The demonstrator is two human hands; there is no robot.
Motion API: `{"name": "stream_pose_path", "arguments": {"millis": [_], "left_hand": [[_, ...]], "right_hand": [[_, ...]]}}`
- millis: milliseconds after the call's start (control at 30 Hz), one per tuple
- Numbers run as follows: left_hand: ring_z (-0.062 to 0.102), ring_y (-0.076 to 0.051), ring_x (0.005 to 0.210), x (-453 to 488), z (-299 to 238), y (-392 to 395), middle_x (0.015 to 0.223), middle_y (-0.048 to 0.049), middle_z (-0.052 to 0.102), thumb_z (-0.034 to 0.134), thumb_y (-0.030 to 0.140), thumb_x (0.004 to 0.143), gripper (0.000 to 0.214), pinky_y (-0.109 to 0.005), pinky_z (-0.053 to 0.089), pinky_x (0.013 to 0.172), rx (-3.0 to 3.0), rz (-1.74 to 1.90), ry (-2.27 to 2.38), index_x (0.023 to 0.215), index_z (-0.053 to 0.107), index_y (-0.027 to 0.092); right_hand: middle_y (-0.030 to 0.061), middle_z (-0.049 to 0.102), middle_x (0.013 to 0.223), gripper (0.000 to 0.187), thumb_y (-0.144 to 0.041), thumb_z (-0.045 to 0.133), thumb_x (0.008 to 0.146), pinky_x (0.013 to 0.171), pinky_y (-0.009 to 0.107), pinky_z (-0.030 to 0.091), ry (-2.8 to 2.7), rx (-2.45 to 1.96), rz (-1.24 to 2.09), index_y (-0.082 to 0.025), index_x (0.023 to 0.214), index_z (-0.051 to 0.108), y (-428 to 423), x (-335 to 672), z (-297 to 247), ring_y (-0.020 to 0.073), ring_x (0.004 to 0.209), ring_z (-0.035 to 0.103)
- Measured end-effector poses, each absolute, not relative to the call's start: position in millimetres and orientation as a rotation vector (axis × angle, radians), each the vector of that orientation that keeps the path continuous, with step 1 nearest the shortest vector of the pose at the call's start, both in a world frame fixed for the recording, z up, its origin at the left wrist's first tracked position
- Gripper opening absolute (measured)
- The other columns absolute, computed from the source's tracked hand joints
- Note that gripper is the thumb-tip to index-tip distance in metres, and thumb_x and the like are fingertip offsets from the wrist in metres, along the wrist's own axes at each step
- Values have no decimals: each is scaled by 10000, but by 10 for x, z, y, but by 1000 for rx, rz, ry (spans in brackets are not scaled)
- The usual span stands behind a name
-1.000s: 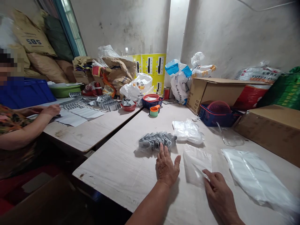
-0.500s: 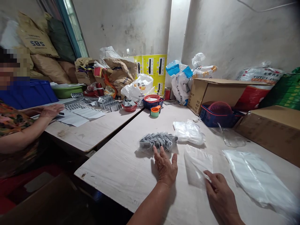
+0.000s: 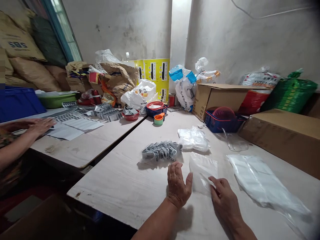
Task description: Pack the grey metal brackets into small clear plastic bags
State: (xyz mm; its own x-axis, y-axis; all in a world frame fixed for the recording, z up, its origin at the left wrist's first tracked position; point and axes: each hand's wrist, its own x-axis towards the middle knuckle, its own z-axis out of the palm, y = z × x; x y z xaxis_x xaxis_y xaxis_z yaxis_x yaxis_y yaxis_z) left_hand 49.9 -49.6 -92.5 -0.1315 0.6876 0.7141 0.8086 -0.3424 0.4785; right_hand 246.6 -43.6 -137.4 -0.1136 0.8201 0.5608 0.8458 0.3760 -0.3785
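Note:
My right hand (image 3: 225, 200) pinches the near edge of a clear plastic bag (image 3: 202, 170) that lies on the pale table (image 3: 112, 186). My left hand (image 3: 178, 183) hovers just left of that bag, fingers stretched and thumb apart, holding nothing. Beyond it lies a clear bag packed with grey folded pieces (image 3: 162, 151), apart from my fingertips. A stack of small clear bags (image 3: 193, 138) sits behind the bag I hold. To the right of my right hand is a pile of larger plastic bags (image 3: 262, 183).
A tape roll in an orange and green holder (image 3: 158, 120) stands near the blue basket (image 3: 221, 120) and cardboard boxes (image 3: 282, 133). At left, a co-worker's hands (image 3: 41, 126) rest over sheets (image 3: 72, 128) on another table, across a gap. Grey pieces (image 3: 108, 112) lie there.
My left hand has drawn back from the filled bag towards me, its fingers closer together. My right hand keeps its pinch on the clear bag. The view has swung slightly right.

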Motion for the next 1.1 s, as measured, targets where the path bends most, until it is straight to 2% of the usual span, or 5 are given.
{"name": "stream_pose_path", "arguments": {"millis": [200,400,733,900,1100], "left_hand": [[452,-303,1089,549,-972,-484,1162,-175,449,587,416,753,544,-468,404,903,-2139,-1283,-1610,1171,393,127],[475,-309,1046,576,-1006,-430,1129,-167,492,586,471,742,562,-464,403,850,-2142,-1057,-1746,1168,426,141],[509,-258,891,611,-945,-441,943,-106,530,532,416,782,380,-390,407,762,-2127,-981,-1871,1056,524,153],[494,-267,931,605,-866,-498,993,-118,520,575,414,727,404,-403,405,789,-2175,-1080,-1763,1021,534,139],[497,-255,905,603,-876,-489,948,-98,536,534,458,787,301,-400,395,769,-2133,-1123,-1799,892,568,178]], "right_hand": [[45,505,869,311,-175,399,840,558,233,459,-1956,-1422,-177,-171,1102,567,-451,2441,-1301,130,656,550],[47,487,856,378,-78,401,775,577,220,448,-2028,-1310,-236,-178,1092,582,-480,2414,-1225,128,683,533],[38,516,804,337,-64,387,802,604,215,432,-2099,-1144,-305,-187,1013,620,-522,2367,-1103,115,673,516],[52,518,833,280,-108,379,855,625,231,428,-2104,-1192,-326,-173,1012,601,-532,2354,-1086,127,704,521],[58,524,861,192,-223,431,875,656,267,426,-2115,-1229,-325,-159,982,577,-542,2345,-1107,154,735,519]]}}
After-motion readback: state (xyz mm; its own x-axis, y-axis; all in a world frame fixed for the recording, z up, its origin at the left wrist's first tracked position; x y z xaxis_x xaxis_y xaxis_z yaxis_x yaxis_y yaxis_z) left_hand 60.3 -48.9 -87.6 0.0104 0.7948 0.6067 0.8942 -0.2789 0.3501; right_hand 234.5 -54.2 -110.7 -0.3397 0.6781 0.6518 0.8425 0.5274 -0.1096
